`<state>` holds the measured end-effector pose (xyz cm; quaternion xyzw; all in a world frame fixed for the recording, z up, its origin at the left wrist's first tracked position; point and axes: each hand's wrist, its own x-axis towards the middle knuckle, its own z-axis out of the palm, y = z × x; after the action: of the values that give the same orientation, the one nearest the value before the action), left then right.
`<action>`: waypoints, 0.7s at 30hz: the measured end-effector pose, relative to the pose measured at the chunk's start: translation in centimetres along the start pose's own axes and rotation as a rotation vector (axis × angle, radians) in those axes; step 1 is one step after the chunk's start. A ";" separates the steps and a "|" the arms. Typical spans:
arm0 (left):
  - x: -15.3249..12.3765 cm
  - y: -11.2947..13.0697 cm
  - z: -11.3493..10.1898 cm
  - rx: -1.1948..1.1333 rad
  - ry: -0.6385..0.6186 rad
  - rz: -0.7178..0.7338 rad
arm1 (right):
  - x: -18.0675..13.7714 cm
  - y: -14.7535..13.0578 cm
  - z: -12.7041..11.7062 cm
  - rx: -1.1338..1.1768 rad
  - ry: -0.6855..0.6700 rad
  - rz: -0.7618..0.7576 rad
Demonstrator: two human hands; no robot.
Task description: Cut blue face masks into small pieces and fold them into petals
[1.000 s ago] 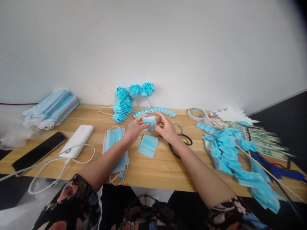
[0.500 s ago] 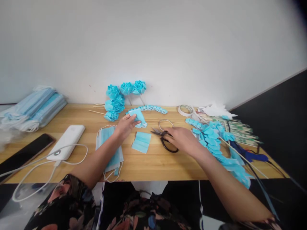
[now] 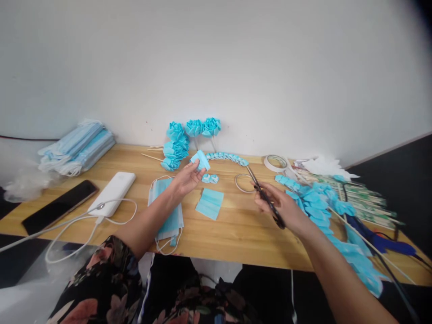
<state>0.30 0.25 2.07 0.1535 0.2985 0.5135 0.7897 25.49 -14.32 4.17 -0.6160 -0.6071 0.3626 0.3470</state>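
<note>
Right hand (image 3: 280,204) is closed around black-handled scissors (image 3: 268,202), blades pointing toward the wall. Left hand (image 3: 189,176) pinches a folded blue fabric piece (image 3: 201,160) between thumb and fingers, above the wooden table (image 3: 243,243). Observed on the tabletop, by size: stacked face masks (image 3: 77,148) at far left; blue fabric roses (image 3: 175,147) near the wall; a curved pleated strip (image 3: 227,156), right end near the scissor tips, contact indeterminable; a flat blue square (image 3: 209,204), nearer the body; two small folded pieces (image 3: 206,178) just beyond the square.
</note>
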 end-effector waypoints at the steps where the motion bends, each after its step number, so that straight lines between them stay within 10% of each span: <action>1: -0.1 0.0 0.1 -0.008 0.001 -0.006 | 0.2 -0.4 0.5 0.163 -0.053 0.009; 8: -0.3 0.4 0.3 -0.014 0.001 -0.017 | 2.9 -2.4 5.2 0.694 -0.436 0.041; 21: 0.3 0.2 -0.3 0.024 -0.046 0.011 | 4.8 -2.5 5.9 0.695 -0.455 0.066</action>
<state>0.01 0.57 1.89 0.1763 0.2855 0.5107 0.7916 19.10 -9.53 3.26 -0.3856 -0.4896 0.6839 0.3794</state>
